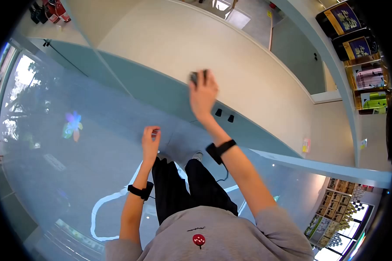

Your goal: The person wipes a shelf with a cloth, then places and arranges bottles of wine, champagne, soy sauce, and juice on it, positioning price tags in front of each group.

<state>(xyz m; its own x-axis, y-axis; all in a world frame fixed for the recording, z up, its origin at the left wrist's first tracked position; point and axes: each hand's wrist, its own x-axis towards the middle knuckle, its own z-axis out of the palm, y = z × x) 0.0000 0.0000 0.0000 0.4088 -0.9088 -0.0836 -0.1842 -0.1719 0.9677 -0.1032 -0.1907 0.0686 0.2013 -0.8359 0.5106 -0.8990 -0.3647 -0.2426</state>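
Note:
My right hand (202,95) reaches over the front edge of the pale shelf (161,48), its fingers closed round a small dark object (194,78) that is partly hidden and blurred. The object is at or just above the shelf surface; contact cannot be made out. My left hand (150,143) hangs lower, over the floor and away from the shelf, its fingers curled together. Whether something lies inside those fingers cannot be seen. Black bands with cables sit on both forearms.
Dark knobs (224,115) stick out from the blue-grey cabinet front (148,82) below the shelf. Packaged goods (370,76) line an upright shelf at the right. Red and dark bottles (56,11) stand at the upper left. A small tag (306,145) is near the shelf's right end.

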